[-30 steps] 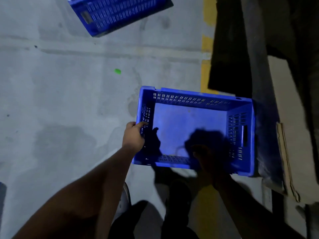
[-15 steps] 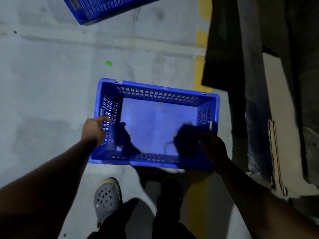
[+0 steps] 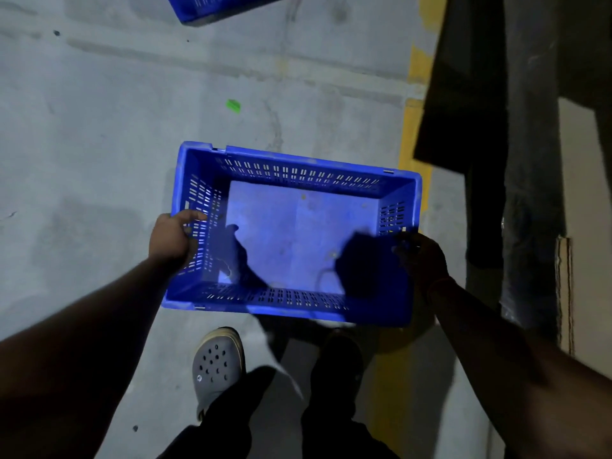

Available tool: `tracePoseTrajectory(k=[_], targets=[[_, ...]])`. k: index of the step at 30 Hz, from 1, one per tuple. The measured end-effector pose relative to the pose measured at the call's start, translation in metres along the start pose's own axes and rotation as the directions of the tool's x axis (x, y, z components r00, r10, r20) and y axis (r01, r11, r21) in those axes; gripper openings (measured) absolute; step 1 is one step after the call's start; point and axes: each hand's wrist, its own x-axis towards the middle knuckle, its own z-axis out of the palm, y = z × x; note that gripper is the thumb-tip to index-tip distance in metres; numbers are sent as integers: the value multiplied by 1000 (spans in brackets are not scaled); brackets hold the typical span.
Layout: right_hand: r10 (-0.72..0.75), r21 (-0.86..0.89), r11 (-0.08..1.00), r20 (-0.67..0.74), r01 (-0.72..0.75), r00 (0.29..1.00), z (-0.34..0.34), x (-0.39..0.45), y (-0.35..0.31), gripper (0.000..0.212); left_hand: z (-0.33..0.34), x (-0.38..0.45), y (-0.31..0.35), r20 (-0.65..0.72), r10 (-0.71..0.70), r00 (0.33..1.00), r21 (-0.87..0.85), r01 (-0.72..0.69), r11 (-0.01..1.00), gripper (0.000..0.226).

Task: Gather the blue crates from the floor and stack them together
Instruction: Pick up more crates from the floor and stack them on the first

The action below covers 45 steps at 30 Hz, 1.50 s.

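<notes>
I hold an empty blue slotted crate (image 3: 298,170) in front of me, lifted off the concrete floor, its open top facing up. My left hand (image 3: 172,238) grips its left short wall, thumb over the rim. In shadow, my right hand (image 3: 419,256) grips the right short wall near the handle slot. A second blue crate (image 3: 212,6) lies on the floor at the top edge of the view, mostly cut off.
Grey concrete floor (image 3: 99,127) with a small green scrap (image 3: 233,105). A yellow painted line (image 3: 415,137) runs along the right. Beyond it stand dark shelving or panels (image 3: 480,94) and cardboard (image 3: 583,226). My feet, one in a grey clog (image 3: 217,366), are below the crate.
The crate has been lifted off the floor and carried left, away from the dark panels. Both hands keep their grip on its short walls. My grey clog has come into view.
</notes>
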Motion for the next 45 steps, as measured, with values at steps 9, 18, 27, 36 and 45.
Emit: tracePoseTrajectory(k=[9, 18, 27, 36, 45], targets=[[12, 44, 999, 88, -16, 996, -27, -35, -42, 26, -47, -47, 20, -20, -46, 999, -187, 42, 981, 34], [-84, -160, 982, 129, 105, 988, -115, -149, -155, 20, -172, -185, 31, -60, -150, 987, -285, 127, 950, 31], [-234, -173, 945, 235, 278, 943, -190, -251, -278, 17, -282, -334, 35, -172, -300, 938, -428, 203, 881, 19], [-433, -248, 790, 420, 560, 797, -202, -312, -360, 21, -308, -489, 0, -309, -497, 811, -607, 234, 760, 18], [-510, -227, 617, 614, 753, 603, -129, -399, -442, 20, -304, -615, -66, -306, -737, 602, -770, 299, 564, 15]])
